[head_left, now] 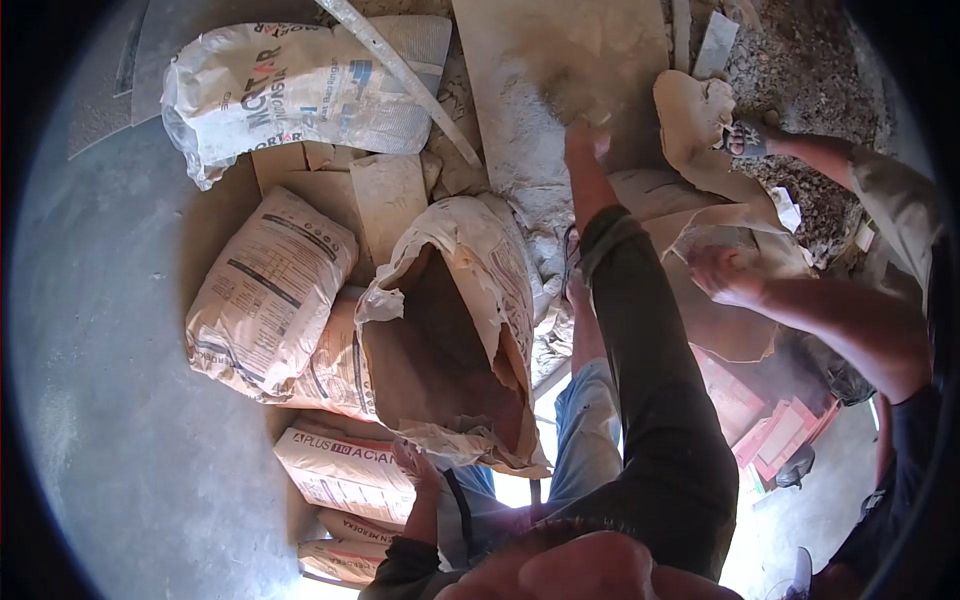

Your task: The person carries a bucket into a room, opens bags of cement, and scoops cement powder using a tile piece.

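Note:
My left hand [418, 468] is at the lower rim of a large torn-open paper sack [510, 270], in front of a bag marked "A PLUS 110 ACIAN" [335, 465]. Its fingers look closed on the sack's rim. The sack gapes, its brown inside showing. My right arm, in a rolled dark sleeve, reaches away to a dusty board [560, 40]. There my right hand [588, 138] hovers over or touches grey powder [530, 170], its fingers blurred amid dust. At the right, another person's hand [725, 275] is at a second opened paper sack [720, 325].
A white mortar sack [310, 90] lies at the upper left, with a long strip [400, 80] across it. A full bag [270, 290] sits below. The other person's sandalled foot [748, 138] stands by rubble [815, 140]. Pink packaging [785, 435] lies lower right.

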Demonstrator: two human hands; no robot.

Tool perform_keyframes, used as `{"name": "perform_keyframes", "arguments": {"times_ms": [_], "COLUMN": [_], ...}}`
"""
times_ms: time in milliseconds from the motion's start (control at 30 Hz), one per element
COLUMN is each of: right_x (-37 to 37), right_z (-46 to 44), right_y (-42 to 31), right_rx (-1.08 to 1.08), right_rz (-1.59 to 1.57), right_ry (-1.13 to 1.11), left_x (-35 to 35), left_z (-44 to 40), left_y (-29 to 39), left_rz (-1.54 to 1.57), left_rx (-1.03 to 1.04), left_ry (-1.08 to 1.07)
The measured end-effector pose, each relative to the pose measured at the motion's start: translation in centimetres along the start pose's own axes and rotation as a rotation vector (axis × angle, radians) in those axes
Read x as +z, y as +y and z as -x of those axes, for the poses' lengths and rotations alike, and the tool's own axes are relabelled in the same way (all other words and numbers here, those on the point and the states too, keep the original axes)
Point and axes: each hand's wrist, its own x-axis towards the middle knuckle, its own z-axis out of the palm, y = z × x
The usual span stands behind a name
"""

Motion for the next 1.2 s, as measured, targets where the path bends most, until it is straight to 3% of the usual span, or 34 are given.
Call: {"name": "perform_keyframes", "arguments": {"times_ms": [67,133,167,267,333,433,467,500,533,600,700,767,867,967,1200], "right_x": [-0.8,-1.0,-1.5,-3.8,-4.6,-9.0,-10.3,-13.2,-16.1,-20.4,-27.7,-32.1,-38.7,-42.7,-44.2], "right_z": [0.1,-0.7,-0.4,0.3,0.6,3.7,3.9,6.8,9.7,13.8,17.7,20.2,22.6,22.7,20.8], "right_y": [-1.6,-1.1,-1.6,-3.4,-2.9,-2.1,-0.4,-1.3,-1.5,-0.4,1.4,2.5,2.1,2.1,3.2], "right_rx": [-0.286,-0.419,-0.550,-0.449,-0.520,-0.651,-0.677,-0.535,-0.472,-0.330,-0.110,0.040,0.035,0.063,0.021], "right_rz": [0.407,0.414,0.422,0.544,0.425,0.287,0.100,0.198,0.028,-0.304,-0.367,-0.444,-0.289,-0.145,-0.140], "right_ry": [-0.052,-0.027,-0.003,-0.105,-0.094,-0.003,-0.117,-0.143,-0.199,-0.242,-0.406,-0.379,-0.392,-0.290,-0.128], "left_x": [-0.2,-1.4,-1.3,-1.7,-1.3,-0.8,-1.0,-0.9,-1.3,-1.4,-1.1,-1.2,-1.6,-0.9,-0.7], "left_z": [0.0,-0.3,-0.6,-0.8,-1.2,-1.4,-1.6,-2.2,-2.5,-3.0,-3.9,-4.2,-4.9,-5.7,-6.5], "left_y": [-0.1,2.2,2.3,2.5,2.7,3.6,4.0,4.5,4.7,5.3,4.3,4.4,5.4,3.8,3.4], "left_rz": [0.053,-0.001,0.005,0.080,0.217,0.187,0.193,0.210,0.215,0.178,0.167,0.201,0.247,0.154,0.128], "left_rx": [-0.110,0.240,0.241,0.181,-0.059,0.145,0.164,0.057,-0.055,-0.055,-0.040,-0.013,-0.057,0.110,0.060], "left_ry": [0.030,-0.024,-0.023,-0.077,-0.127,-0.007,-0.040,-0.060,-0.076,-0.095,-0.111,-0.126,-0.146,-0.145,-0.182]}}
